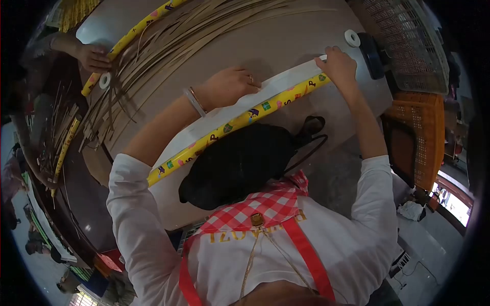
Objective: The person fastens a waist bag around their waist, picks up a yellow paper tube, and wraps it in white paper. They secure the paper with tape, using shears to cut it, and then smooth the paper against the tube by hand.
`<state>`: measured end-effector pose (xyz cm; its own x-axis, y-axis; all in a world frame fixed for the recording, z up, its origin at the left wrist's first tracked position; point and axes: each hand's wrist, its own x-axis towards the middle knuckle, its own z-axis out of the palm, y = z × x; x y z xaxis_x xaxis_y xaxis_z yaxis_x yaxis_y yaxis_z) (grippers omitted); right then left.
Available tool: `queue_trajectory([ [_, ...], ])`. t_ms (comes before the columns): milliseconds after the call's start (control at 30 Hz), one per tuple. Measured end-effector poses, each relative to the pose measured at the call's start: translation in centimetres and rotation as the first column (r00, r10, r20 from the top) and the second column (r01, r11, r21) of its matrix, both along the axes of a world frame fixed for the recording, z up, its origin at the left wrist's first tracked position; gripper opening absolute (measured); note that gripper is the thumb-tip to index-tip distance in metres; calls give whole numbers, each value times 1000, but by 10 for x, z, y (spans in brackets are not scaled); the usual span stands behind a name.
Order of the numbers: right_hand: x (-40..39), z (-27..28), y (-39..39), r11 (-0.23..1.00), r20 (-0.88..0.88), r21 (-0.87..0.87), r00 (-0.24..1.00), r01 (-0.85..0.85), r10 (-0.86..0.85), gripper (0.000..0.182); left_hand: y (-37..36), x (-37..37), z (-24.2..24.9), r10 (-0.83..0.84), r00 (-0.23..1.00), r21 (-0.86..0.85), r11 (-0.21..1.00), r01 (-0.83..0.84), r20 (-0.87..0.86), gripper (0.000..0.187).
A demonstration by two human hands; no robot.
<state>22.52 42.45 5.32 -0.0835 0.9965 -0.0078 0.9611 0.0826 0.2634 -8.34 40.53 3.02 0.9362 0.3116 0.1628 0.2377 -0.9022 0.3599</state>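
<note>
A long yellow sheet [228,125] printed with colourful pictures and letters lies slantwise across the table, partly rolled, its white underside [286,76] showing along the far edge. My left hand [232,87], with a ring and bracelets, presses bent, closed fingers on the white side near the middle. At the right end, my right hand [339,66] grips the sheet's edge between thumb and fingers. Just in front of the sheet, close to my body, lies a black bag [240,166] with a strap. Whether anything is inside the roll is hidden.
Thin bamboo-like strips [189,38] spread over the far table. A white tape roll [352,38] lies beside a dark object [371,56] at the right. Across the table, another person's hand [93,58] touches a second yellow roll [133,34]. Plastic crates [414,137] stand at right.
</note>
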Motion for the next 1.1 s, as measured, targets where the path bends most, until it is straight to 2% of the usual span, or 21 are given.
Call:
queue_trajectory([
  [133, 4, -4, 2, 1000, 5, -6, 1000, 18, -18, 39, 3, 16, 3, 49, 999, -92, 994, -50, -10, 25],
  [167, 4, -3, 2, 1000, -10, -13, 1000, 12, -12, 38, 3, 23, 5, 40, 999, -89, 995, -41, -14, 25],
  [233, 5, -3, 2, 1000, -30, -17, 999, 16, -16, 37, 3, 35, 3, 157, 980, -10, 987, -159, -123, 31],
  [400, 15, -13, 3, 999, -160, 16, 986, -36, 38, 33, 5, 46, 0, 63, 986, 95, 994, -49, -156, 35],
  [467, 16, -14, 1, 999, -160, 28, 986, -32, 36, 32, 4, 47, -1, 49, 985, 143, 989, -25, -167, 35],
  [567, 13, -13, 2, 999, -157, 31, 987, -36, 41, 31, 8, 53, 8, 36, 968, 181, 983, 10, -250, 38],
  [633, 10, -9, 0, 999, -154, 27, 987, -34, 38, 30, 12, 69, 24, 82, 896, 101, 994, -42, -436, 32],
  [667, 7, -6, -1, 1000, -176, 16, 984, -12, 15, 28, 14, 79, 25, 80, 896, 104, 994, -38, -436, 32],
  [733, 8, -4, -1, 1000, -197, 9, 980, 10, -8, 27, 21, 101, 22, 208, 948, 77, 978, -195, -243, 28],
  [767, 10, -8, 0, 1000, -204, 1, 979, -9, 9, 29, 26, 112, 14, 207, 948, 79, 978, -194, -241, 28],
  [833, 12, -11, 2, 1000, -210, -9, 977, -28, 26, 32, 36, 128, -4, 132, 991, 157, 979, -133, 15, 25],
  [933, 14, -9, 5, 997, -212, -73, 977, -11, -5, 33, 43, 136, -11, 76, 995, 234, 971, -58, -70, 32],
  [1033, 18, 3, 6, 996, -195, -54, 979, -69, 57, 36, 46, 132, -16, 51, 999, 220, 974, -53, 13, 33],
  [1100, 26, 21, 15, 967, -229, -242, 973, -84, 27, 42, 45, 132, -15, 59, 997, 181, 982, -50, -46, 32],
])
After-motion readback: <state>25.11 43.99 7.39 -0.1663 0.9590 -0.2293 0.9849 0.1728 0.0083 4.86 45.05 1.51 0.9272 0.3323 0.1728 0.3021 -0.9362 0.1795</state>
